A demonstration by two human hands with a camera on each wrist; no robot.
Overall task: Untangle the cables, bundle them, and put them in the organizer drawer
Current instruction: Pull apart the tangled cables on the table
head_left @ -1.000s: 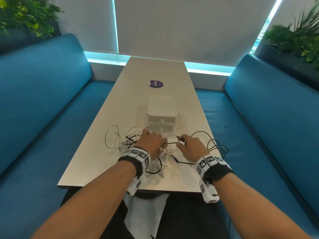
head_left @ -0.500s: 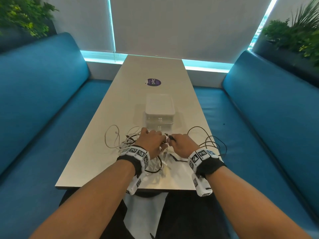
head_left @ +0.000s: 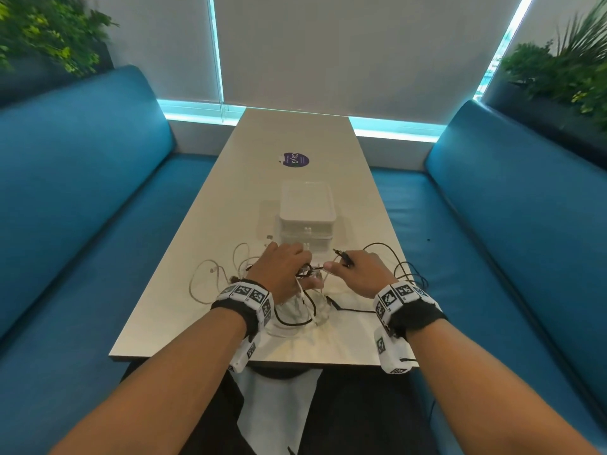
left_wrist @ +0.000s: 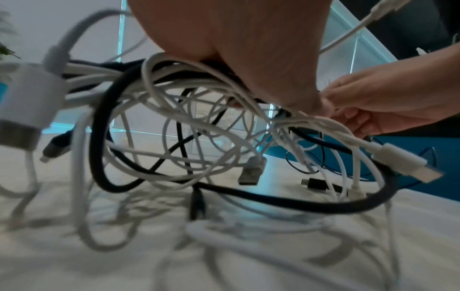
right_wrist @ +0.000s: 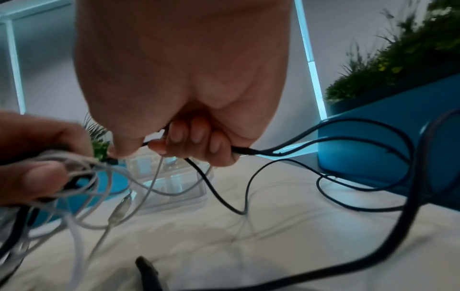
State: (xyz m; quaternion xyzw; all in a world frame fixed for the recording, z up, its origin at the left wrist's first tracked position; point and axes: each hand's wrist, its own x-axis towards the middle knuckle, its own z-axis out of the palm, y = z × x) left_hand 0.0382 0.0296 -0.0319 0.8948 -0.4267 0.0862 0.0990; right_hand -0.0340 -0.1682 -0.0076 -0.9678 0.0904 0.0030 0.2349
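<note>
A tangle of white and black cables (head_left: pixel 295 303) lies on the near end of the table (head_left: pixel 230 224), in front of a clear stacked organizer drawer unit (head_left: pixel 307 218). My left hand (head_left: pixel 282 270) grips a clump of the tangle (left_wrist: pixel 189 110) and holds it off the table. My right hand (head_left: pixel 358 270) has its fingers curled round a thin black cable (right_wrist: pixel 323 137), whose plug (head_left: pixel 341 256) sticks out above the hand. Loops of that black cable (head_left: pixel 404 267) trail to the right table edge. The drawers look shut.
A purple round sticker (head_left: pixel 295 159) is on the table beyond the organizer. Blue benches (head_left: pixel 82 208) run along both sides. Plants (head_left: pixel 565 70) stand behind the bench backs. A black connector (right_wrist: pixel 147 267) lies loose on the table near my right wrist.
My right hand moved left toward the left hand, then back right a little, drawing the black cable's plug away from the tangle. The left hand kept its hold on the clump.
</note>
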